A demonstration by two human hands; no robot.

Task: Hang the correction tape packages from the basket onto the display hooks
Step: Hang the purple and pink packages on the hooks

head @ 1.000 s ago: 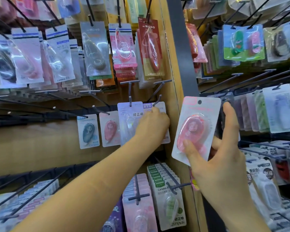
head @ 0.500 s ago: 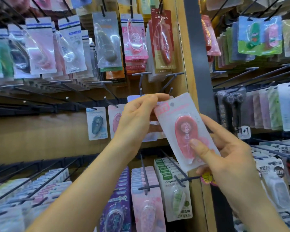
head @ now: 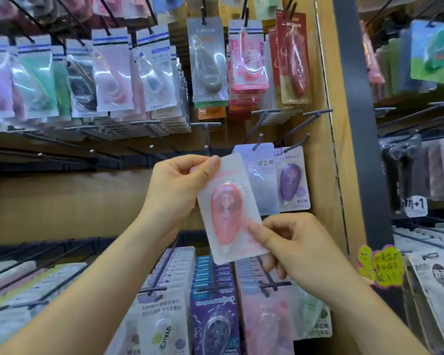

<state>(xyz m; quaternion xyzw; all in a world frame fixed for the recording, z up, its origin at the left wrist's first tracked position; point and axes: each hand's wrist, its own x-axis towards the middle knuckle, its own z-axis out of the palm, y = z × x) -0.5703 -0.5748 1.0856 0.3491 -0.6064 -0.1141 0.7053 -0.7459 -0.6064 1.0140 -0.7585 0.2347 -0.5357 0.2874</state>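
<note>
Both grips closed on one pink correction tape package (head: 230, 208): left hand (head: 176, 190) pinching top corner, right hand (head: 290, 242) pinching lower edge. Long axis near upright, top tilted left, just below bare display hook (head: 207, 147). Left hand nearer the hook. Purple packages (head: 291, 180) hung just right. No basket in view.

the held correction tape package (head: 231, 208) is white with a pink dispenser. behind it hang a lavender card (head: 263, 180) and a purple dispenser pack (head: 292, 180). hooks (head: 315, 115) are dark grey; the panel (head: 326, 139) is tan wood.
</note>
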